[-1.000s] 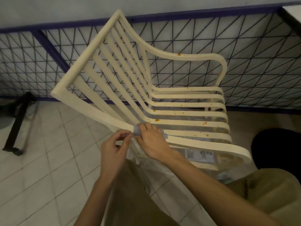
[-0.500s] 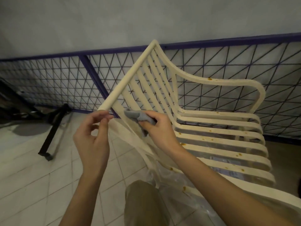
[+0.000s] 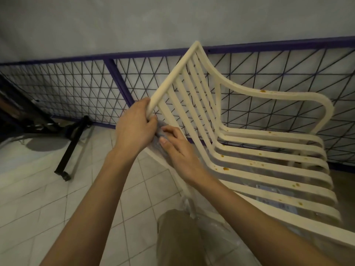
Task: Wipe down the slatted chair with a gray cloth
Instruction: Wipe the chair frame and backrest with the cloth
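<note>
head view: i judge the wipe to be in its early part, working the near corner of the backrest. the left hand curls round the near end of the top rail and steadies the slatted chair, which stands on the tiled floor just in front of a purple mesh railing. the right hand sits just under the left, the two touching. its thumb and fingers bend over the gray cloth and press it onto the chair's near side rail — most of the cloth is hidden between the hands.

next, i think, the cloth has to run down that rail toward the seat, with a firm left-hand hold so the light frame doesn't tip or slide.

the chair is cream, its long slats curving from back to seat. orange-brown spots dot the seat slats and the far armrest — none of that looks wiped yet. clear plastic wrap seems to lie under the seat, though it's blurred.
</note>
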Action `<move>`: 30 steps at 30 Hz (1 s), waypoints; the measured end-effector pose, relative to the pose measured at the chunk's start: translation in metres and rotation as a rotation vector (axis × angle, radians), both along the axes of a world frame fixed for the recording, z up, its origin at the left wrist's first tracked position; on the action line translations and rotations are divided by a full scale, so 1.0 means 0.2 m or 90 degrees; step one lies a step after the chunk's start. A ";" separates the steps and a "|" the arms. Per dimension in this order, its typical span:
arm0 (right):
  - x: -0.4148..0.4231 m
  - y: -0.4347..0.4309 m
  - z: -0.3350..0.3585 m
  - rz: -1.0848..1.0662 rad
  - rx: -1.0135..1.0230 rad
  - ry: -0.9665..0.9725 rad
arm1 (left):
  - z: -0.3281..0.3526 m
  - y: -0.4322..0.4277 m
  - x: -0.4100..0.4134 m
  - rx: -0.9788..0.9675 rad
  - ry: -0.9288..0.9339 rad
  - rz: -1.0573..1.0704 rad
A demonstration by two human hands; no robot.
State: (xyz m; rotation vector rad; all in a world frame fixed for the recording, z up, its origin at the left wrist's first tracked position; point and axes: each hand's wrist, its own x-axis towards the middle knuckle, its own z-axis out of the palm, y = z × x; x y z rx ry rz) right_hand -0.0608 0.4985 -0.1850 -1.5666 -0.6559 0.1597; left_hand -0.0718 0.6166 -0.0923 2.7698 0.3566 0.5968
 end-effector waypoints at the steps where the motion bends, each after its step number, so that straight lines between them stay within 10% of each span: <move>1: 0.02 -0.01 -0.01 0.004 -0.007 0.006 | 0.00 0.00 0.00 0.011 0.004 0.007; 30: 0.49 -0.21 -0.67 0.132 -0.559 -0.038 | -0.11 0.01 0.02 0.063 -0.034 0.063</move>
